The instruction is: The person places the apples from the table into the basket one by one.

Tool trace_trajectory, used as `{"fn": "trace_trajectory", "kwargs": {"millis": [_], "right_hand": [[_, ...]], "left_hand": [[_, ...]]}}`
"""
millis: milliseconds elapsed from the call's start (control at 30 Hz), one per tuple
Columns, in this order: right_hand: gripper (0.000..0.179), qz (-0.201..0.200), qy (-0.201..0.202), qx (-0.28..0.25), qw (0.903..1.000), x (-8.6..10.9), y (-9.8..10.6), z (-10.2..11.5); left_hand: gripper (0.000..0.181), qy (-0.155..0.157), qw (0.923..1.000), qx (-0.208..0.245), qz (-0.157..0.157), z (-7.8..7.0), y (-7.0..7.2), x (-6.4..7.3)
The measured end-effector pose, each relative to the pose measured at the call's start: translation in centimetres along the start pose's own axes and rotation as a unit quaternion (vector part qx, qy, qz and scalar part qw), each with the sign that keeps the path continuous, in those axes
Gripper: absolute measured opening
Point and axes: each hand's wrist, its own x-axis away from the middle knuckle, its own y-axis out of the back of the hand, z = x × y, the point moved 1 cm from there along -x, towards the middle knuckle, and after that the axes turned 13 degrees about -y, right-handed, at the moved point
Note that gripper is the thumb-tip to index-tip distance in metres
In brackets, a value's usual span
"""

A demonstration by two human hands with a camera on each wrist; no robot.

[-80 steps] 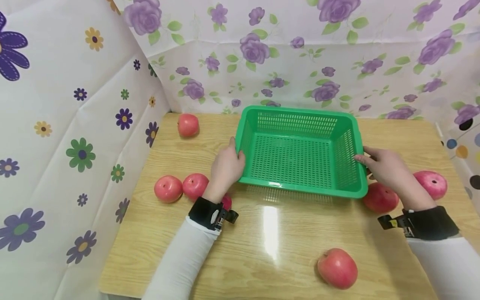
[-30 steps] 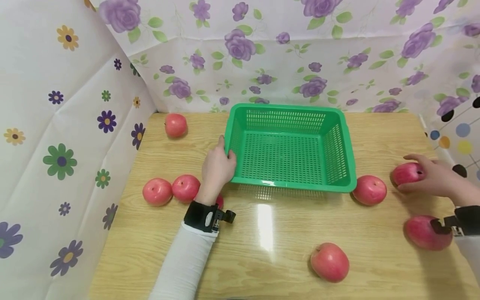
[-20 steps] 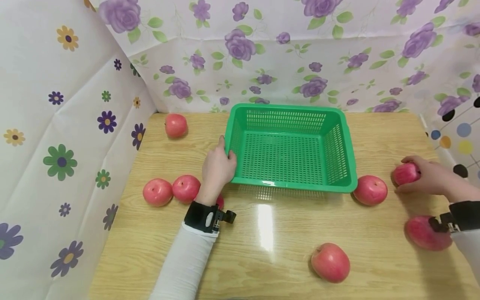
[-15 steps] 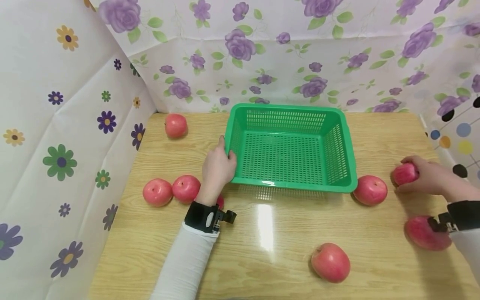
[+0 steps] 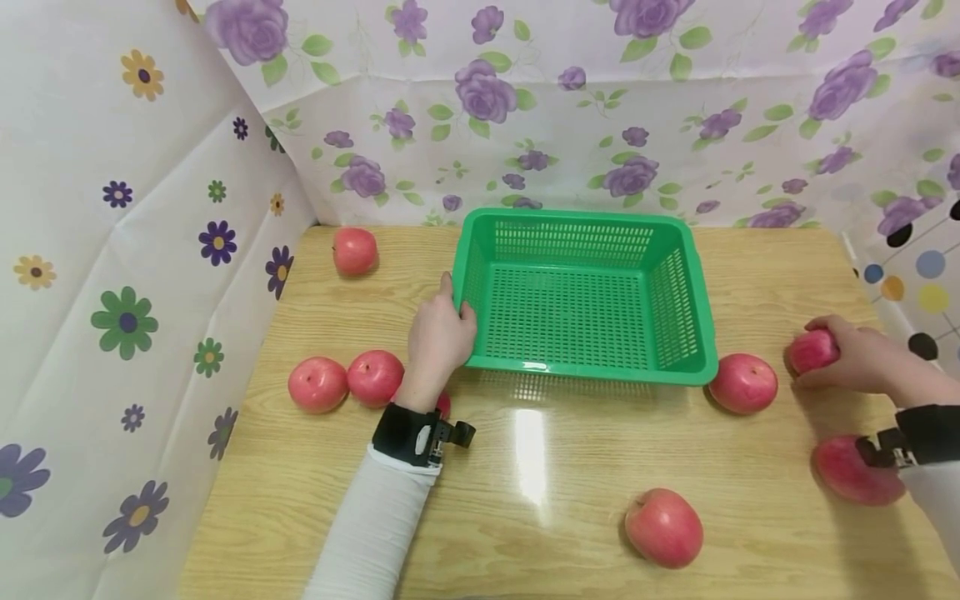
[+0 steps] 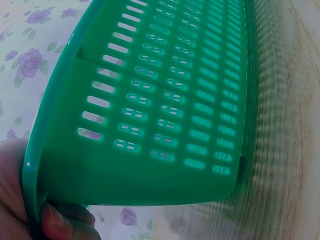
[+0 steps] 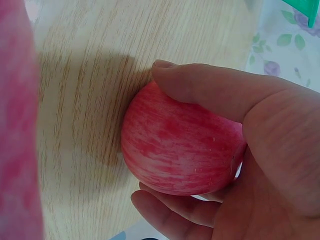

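A green plastic basket [image 5: 585, 377] with perforated walls stands at the back middle of the wooden table, nothing inside it. My left hand [image 5: 441, 335] grips its left rim; in the left wrist view, fingertips [image 6: 57, 220] curl under the rim's edge. Off to the right, my right hand [image 5: 862, 357] holds a red apple [image 5: 813, 350], with the thumb on one side and fingers on the other. In the right wrist view that apple [image 7: 180, 145] rests on the table surface. Another apple [image 5: 742, 383] lies by the basket's right front corner.
An apple [image 5: 858, 471] lies under the right wrist, and one [image 5: 664, 527] near the front. Leftward are apples [image 5: 318, 385], [image 5: 375, 377] side by side, one partly hidden by the left wrist, and one [image 5: 355, 252] at the back. Flowered sheets [image 5: 555, 133] hang behind and left.
My right hand has left the basket's right rim, moved right and closed round an apple. The left hand has stayed on the left rim. Over the last half second little has moved.
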Motion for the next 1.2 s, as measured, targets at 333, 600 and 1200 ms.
{"fn": "trace_trajectory", "kwargs": {"millis": [333,600,1200], "right_hand": [[0.104,0.007,0.001,0.0,1.0,-0.1,0.1,0.0],[0.106,0.006,-0.004,0.002,1.0,0.1,0.4,0.2],[0.089,-0.078,0.054,-0.021,0.9953,0.4,4.1,3.8]], "left_hand": [[0.061,0.0,1.0,0.006,-0.001,0.0,-0.1,0.1],[0.062,-0.001,1.0,0.008,0.002,0.1,-0.1,0.0],[0.061,-0.001,1.0,0.001,0.004,0.0,0.0,0.1]]}}
